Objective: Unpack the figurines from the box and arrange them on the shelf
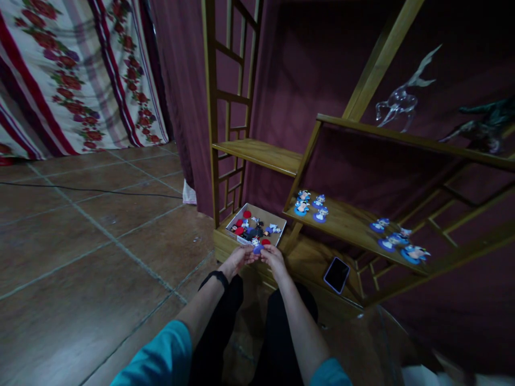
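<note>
Both hands meet just in front of the shallow white cardboard box (277, 218) that sits on the lowest board of the wooden shelf unit (261, 153). The left hand (237, 259) and the right hand (273, 257) are pinched together on a small figure with a blue round base (257, 247), fingertips closed around it from either side, right at the near edge of the box. Inside the box lie more small figures, red, dark and blue ones jumbled together (251, 228). To the right of the box, on the next shelf board up, stand four blue-based figures in a cluster (310, 205), and farther right along that board another group (396, 242). A dark smartphone (337, 274) lies flat on the low board just right of the box.
</note>
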Demonstrator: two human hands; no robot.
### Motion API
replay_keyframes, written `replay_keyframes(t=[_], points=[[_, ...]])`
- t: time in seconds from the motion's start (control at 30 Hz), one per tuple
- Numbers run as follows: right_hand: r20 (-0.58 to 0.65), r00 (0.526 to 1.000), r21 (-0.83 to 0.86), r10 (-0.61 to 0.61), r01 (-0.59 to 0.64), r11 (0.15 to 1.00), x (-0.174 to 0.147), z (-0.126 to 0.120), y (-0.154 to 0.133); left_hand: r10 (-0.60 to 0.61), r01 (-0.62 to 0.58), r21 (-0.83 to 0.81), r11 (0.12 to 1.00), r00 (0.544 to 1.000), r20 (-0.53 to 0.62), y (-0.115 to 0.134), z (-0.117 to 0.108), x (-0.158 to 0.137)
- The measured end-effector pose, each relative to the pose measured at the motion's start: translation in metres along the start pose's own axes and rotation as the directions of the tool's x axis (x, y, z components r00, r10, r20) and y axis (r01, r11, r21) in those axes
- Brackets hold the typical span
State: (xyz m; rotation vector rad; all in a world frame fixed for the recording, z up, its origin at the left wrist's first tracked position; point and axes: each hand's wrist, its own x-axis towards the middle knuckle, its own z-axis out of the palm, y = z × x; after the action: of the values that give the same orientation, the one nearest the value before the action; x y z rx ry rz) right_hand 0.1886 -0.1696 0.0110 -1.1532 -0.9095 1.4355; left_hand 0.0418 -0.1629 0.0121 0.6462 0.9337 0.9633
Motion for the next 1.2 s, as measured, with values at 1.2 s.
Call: replay_keyframes(t=[1.2], points=[[0.089,0.995,0.199,0.038,-0.056,0.979,-0.0043,-0.0001,-0.0043,0.154,-0.155,-0.042,0.987,0.988,-0.033,-0.0023,0.0019,0.0047]])
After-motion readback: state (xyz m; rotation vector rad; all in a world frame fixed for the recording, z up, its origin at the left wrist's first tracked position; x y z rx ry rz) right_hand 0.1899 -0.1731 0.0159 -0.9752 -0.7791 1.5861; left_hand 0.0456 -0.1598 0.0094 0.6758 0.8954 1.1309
